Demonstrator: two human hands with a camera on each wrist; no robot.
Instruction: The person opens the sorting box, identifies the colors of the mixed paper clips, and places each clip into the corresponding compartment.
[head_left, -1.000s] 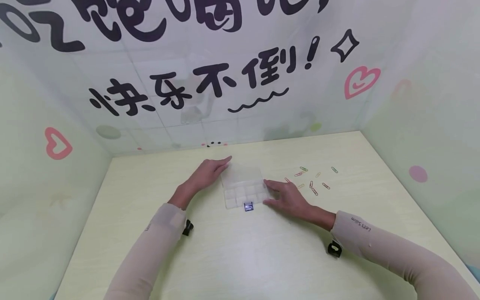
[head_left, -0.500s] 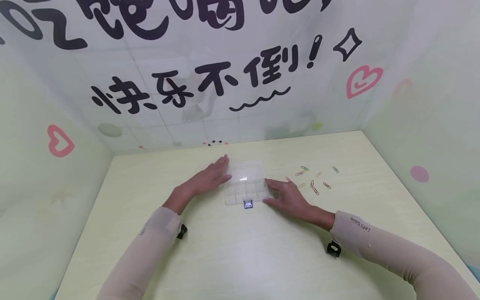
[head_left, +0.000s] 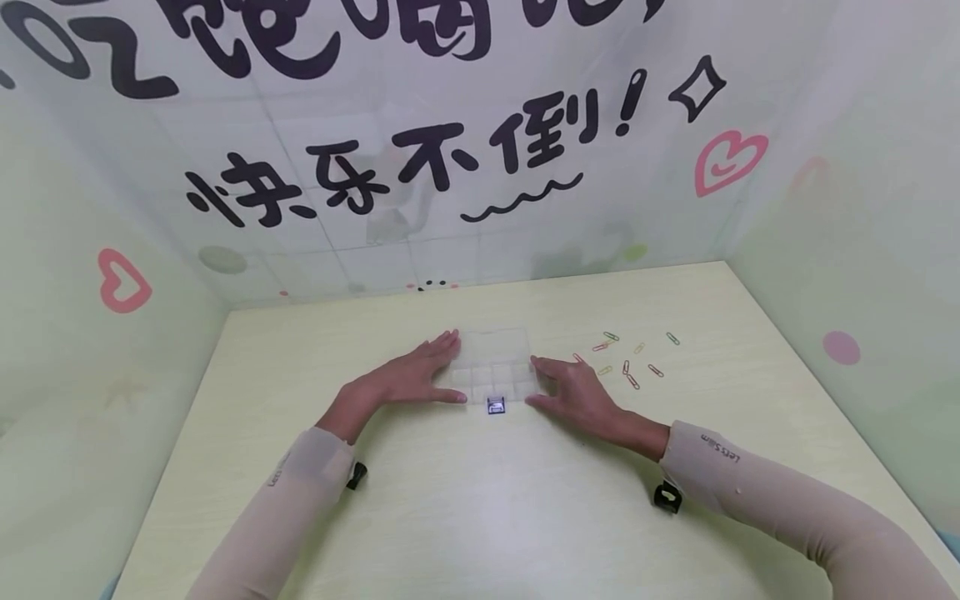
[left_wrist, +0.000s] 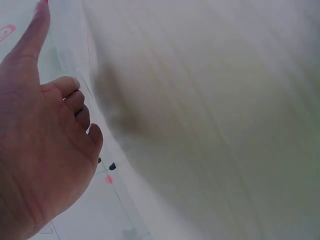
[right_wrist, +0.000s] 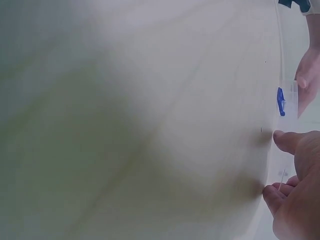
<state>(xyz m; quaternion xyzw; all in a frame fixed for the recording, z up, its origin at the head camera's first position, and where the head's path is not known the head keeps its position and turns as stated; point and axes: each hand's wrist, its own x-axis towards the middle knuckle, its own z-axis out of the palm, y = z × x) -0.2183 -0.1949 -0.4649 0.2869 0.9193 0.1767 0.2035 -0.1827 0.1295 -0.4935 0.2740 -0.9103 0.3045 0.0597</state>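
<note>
A clear plastic compartment box (head_left: pixel 491 371) with a blue latch (head_left: pixel 496 406) at its front sits on the table between both hands. My left hand (head_left: pixel 416 373) lies along the box's left side, fingers straight toward the back and thumb stretched to the front left corner. In the left wrist view the left palm (left_wrist: pixel 45 135) shows, with the thumb spread apart. My right hand (head_left: pixel 577 396) holds the right end of the box, thumb at the front and forefinger farther back. The right wrist view shows its thumb and fingertips (right_wrist: pixel 270 192) low at the box, by the tabletop.
Several coloured paper clips (head_left: pixel 626 367) lie scattered right of the box, some close to the right hand. Behind the table (head_left: pixel 480 517) stands a printed wall (head_left: pixel 420 250), with side walls left and right.
My left hand has come back from the box's far left corner, its thumb now at the front left corner. The box sits slightly straighter. The right hand has stayed put.
</note>
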